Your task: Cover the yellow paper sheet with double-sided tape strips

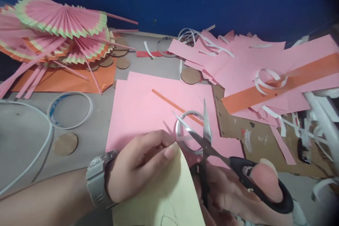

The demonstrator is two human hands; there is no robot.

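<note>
My left hand (144, 164), with a grey watch (99, 176) on its wrist, pinches the top corner of a pale yellow sheet of paper (156, 201) between thumb and fingers. Faint curved lines show on the sheet's lower part. In my right hand (227, 194) are black-handled scissors (210, 146), my thumb through one loop. Their blades are spread and point away from me, just right of the yellow sheet's edge. Behind the blades a roll of white tape (178, 132) lies on pink sheets (137, 109), beside a thin orange paper strip (168, 100).
Folded paper fans (66, 21) pile up at the far left, above an orange sheet (87, 77). A tape ring (91, 107) and a cardboard disc (65, 144) lie at left. Pink paper pieces (238, 56) and white strips heap at right, over cardboard (233, 127). A white cable (50, 134) curves at left.
</note>
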